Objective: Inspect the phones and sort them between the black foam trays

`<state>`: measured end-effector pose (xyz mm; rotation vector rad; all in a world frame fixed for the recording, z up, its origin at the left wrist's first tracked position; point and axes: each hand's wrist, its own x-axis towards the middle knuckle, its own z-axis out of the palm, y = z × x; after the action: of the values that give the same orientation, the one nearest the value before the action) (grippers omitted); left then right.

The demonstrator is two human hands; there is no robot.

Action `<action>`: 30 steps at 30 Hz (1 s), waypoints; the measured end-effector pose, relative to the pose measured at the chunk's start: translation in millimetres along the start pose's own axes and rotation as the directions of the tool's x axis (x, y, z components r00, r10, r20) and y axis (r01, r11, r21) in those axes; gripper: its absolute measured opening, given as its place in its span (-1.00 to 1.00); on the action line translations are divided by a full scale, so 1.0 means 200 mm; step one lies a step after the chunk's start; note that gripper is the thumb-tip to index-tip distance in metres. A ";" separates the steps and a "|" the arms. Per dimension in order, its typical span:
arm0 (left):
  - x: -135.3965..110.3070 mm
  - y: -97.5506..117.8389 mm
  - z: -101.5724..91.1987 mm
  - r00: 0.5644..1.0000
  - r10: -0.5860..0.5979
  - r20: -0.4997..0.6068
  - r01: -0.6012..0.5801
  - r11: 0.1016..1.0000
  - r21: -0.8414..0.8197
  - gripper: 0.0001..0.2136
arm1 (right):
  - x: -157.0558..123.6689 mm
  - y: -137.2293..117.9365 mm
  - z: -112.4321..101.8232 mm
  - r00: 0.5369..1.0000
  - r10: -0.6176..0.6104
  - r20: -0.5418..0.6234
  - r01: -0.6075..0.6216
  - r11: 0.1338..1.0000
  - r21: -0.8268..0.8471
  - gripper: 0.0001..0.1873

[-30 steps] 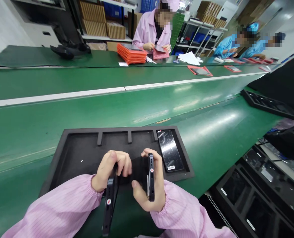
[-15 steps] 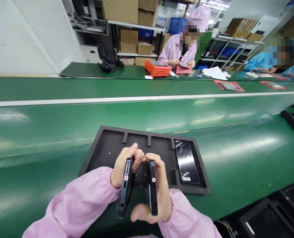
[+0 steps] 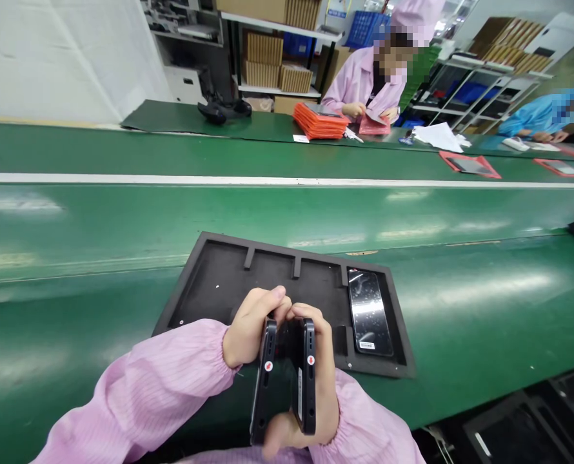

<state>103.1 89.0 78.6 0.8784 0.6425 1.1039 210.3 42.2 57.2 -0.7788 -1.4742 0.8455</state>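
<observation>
My left hand [image 3: 254,327] is closed around the far end of a dark smartphone [image 3: 264,386], whose edge with the port faces me. A second dark smartphone [image 3: 307,380] rests in my right hand [image 3: 323,380], gripped along its side with the thumb at the near end. The two phones stand on edge side by side with a gap between them. Each has a small round white sticker with a red mark. Beneath and beyond my hands lies a black foam tray [image 3: 398,309]. A third smartphone [image 3: 368,312], screen up with a white label, sits in its right compartment.
Across the green bench [image 3: 461,283], a co-worker in pink [image 3: 364,84] handles a red pouch beside a stack of orange-red pouches [image 3: 318,122]. Another person in blue [image 3: 533,116] sits further right. More black trays [image 3: 519,419] lie at lower right.
The left phone has come nearer the right one, and both have shifted slightly right in view. The camera has tilted, so the background sits higher and further right.
</observation>
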 end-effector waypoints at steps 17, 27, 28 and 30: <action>0.02 -0.02 -0.02 0.999 0.020 0.050 -0.024 0.997 0.070 -0.49 | 0.00 0.02 -0.01 0.994 0.103 -0.033 -0.096 0.984 0.152 0.11; 0.02 -0.03 -0.01 0.999 0.021 0.036 -0.023 0.997 0.076 -0.49 | 0.01 0.02 -0.01 0.996 0.093 0.004 -0.092 0.977 0.191 0.15; 0.02 -0.02 -0.01 0.999 0.020 0.030 -0.022 0.996 0.083 -0.49 | 0.01 0.02 -0.01 0.996 0.090 0.004 -0.089 0.978 0.189 0.16; 0.03 -0.02 -0.01 1.000 0.017 0.022 -0.019 0.995 0.098 -0.49 | 0.00 0.03 -0.01 0.997 0.077 0.002 -0.076 0.977 0.201 0.18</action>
<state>104.6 94.1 74.2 0.9805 0.6773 1.0849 211.9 46.3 51.7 -0.6891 -1.3359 1.0323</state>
